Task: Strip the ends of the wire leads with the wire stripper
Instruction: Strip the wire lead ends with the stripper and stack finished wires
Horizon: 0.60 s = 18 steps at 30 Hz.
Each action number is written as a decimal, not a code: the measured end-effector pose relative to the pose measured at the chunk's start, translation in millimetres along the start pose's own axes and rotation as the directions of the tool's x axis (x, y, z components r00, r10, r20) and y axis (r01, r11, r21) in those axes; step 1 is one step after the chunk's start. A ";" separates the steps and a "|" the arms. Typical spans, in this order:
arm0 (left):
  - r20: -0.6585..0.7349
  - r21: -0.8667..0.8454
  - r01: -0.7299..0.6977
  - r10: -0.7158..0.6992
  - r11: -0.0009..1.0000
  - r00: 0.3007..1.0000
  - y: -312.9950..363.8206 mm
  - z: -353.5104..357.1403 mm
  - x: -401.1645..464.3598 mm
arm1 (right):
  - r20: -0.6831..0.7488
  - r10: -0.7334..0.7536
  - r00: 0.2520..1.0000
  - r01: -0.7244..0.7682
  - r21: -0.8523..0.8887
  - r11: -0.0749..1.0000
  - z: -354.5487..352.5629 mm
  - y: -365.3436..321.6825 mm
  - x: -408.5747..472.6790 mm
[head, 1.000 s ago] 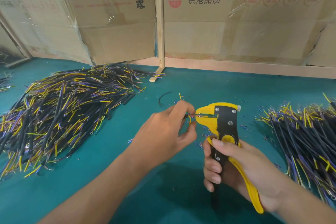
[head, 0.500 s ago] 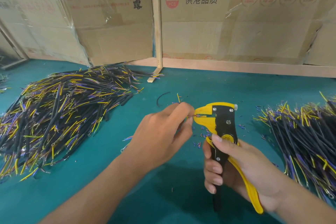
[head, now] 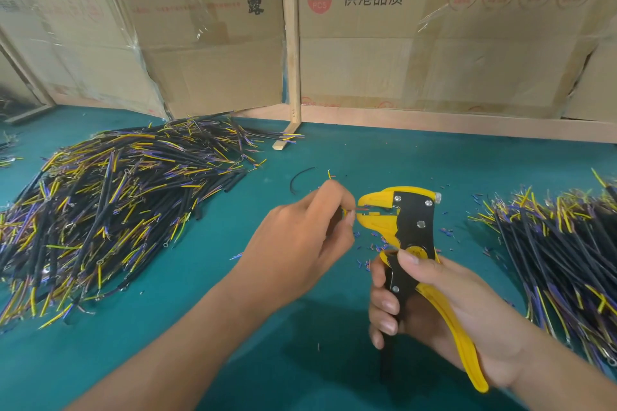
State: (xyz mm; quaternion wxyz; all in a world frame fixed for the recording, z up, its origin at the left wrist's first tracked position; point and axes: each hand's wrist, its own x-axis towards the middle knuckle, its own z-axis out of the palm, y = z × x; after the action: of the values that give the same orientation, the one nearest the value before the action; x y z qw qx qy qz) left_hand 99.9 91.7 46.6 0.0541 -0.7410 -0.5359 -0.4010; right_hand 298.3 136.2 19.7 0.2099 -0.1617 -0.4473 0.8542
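A thin wire lead [head: 362,209] runs level between the left hand [head: 300,240] and the yellow nose of the wire stripper [head: 405,227], its end lying between the stripper's parted jaws. The left hand's grip is a pinch of thumb and forefinger on the lead, just left of the nose. The right hand [head: 434,310] wraps the stripper's black and yellow handles, fingers curled round them, thumb on the pivot. Below the pinch and around the stripper, small blue and purple insulation scraps [head: 370,248] dot the teal worktop [head: 200,327]. Well left of the pinching hand lies a large heap of leads [head: 110,210]; right of the stripper hand lies a second heap [head: 561,250]. Beyond both hands stand cardboard boxes [head: 434,43].
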 end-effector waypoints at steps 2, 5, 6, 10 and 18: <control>0.003 -0.010 -0.009 0.009 1.000 1.000 -0.2 0.0 0.1 | -0.003 0.002 1.000 -0.002 -0.002 1.000 0.3 -0.2 -0.2; -0.001 -0.012 -0.026 0.026 1.000 1.000 0.7 0.2 0.9 | -0.006 0.011 1.000 -0.011 -0.012 1.000 1.4 -2.2 -1.6; 0.000 -0.014 -0.023 0.023 1.000 1.000 0.8 0.4 1.3 | -0.010 0.014 1.000 -0.014 -0.018 1.000 1.9 -3.1 -2.3; 0.016 -0.061 0.038 -0.037 0.997 0.999 -1.6 2.7 -0.9 | -0.032 0.021 0.999 -0.022 -0.034 0.999 3.5 -5.1 -3.9; 0.035 -0.225 0.068 -0.062 0.972 0.997 -6.3 7.2 -1.0 | -0.015 0.012 1.000 -0.012 0.004 1.000 3.5 -2.5 -2.8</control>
State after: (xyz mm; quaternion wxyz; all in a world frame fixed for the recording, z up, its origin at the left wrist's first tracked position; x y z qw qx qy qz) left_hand 98.4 97.3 38.9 -0.0512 -0.7299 -0.5114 -0.4507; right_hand 299.6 133.7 24.0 0.2084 -0.1702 -0.4431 0.8551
